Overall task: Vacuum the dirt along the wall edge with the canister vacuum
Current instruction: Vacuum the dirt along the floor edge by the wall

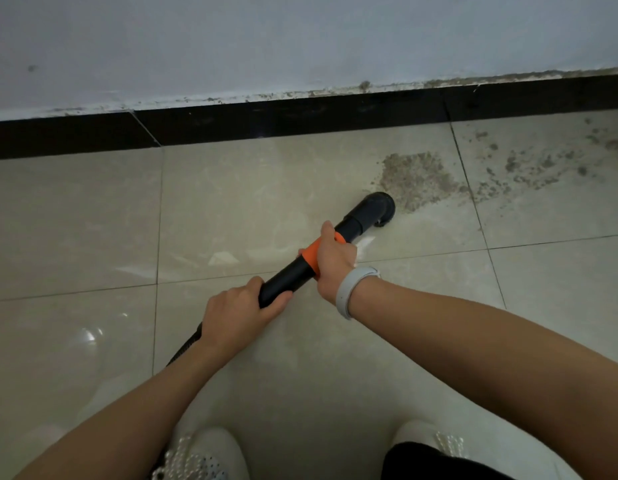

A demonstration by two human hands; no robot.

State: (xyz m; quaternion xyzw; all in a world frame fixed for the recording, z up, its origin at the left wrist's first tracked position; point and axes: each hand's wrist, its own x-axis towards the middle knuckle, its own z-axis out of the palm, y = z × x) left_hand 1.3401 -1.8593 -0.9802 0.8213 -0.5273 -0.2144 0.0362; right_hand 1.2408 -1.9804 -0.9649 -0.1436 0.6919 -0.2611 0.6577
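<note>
Near the dirt [416, 178], the vacuum nozzle [378, 206].
Left hand [236, 315] and right hand [333, 261] both grip the black wand [286, 275].

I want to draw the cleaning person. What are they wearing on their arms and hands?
Both arms are bare, with no sleeves and no gloves. The left hand wears nothing. The right hand has a smooth white band around its wrist. No rings or marks show.
</note>
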